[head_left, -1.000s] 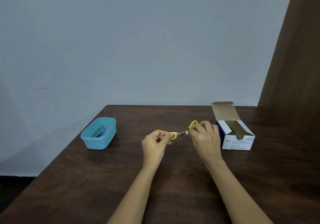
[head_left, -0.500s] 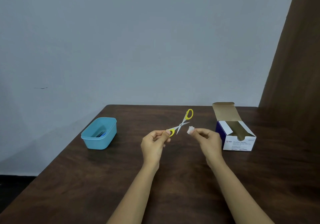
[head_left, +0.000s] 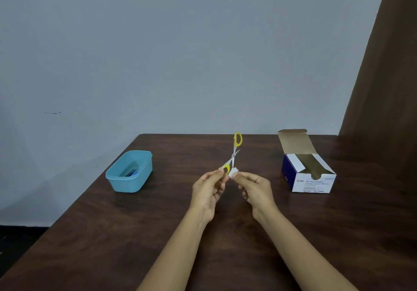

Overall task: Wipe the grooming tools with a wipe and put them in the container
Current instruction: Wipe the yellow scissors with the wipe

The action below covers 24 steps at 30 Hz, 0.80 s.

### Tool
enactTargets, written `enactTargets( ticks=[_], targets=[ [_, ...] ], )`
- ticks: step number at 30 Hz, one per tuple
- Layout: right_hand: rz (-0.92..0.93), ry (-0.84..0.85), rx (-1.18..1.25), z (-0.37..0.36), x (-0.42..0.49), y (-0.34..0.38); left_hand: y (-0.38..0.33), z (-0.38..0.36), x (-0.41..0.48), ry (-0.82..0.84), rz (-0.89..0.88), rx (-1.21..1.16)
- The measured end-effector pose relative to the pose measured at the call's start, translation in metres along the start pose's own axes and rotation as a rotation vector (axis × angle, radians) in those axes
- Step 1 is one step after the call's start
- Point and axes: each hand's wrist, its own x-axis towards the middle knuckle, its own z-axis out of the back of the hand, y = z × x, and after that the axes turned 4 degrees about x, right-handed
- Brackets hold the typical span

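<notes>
- Scissors (head_left: 233, 155): held in the air above the table (head_left: 158, 223), blades spread. Judged light and stiff, with sharp tips.
- Left hand (head_left: 209, 189) pinches the lower yellow loop (plastic, a surer hold than slick steel). The 2nd loop points up, free.
- Right hand (head_left: 255, 187) pinches the wadded wipe (head_left: 233, 174), soft and probably damp, at the downward blade's tip.
- Container (head_left: 128, 183): well apart to the left, something blue inside.

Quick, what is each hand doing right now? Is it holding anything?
Left hand: closed, pinching one yellow handle of the opened scissors.
Right hand: closed, pinching a small white wipe at a blade tip.
</notes>
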Motion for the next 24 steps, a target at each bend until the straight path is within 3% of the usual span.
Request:
enactTargets(
  ticks=[7, 11, 15, 24],
  targets=[
    [-0.006, -0.036, 0.087, 0.000, 0.000, 0.000, 0.004, 0.000, 0.001, 0.045, -0.039, 0.123],
    [0.060, -0.115, 0.061, 0.001, 0.000, -0.001, 0.010, 0.000, 0.001, 0.052, -0.201, 0.372],
    [0.240, -0.149, -0.134, 0.004, 0.000, -0.001, 0.012, -0.001, -0.001, 0.047, -0.372, 0.531],
    [0.404, -0.181, -0.466, 0.004, -0.004, 0.005, 0.015, -0.001, 0.001, 0.049, -0.431, 0.572]
  ],
)
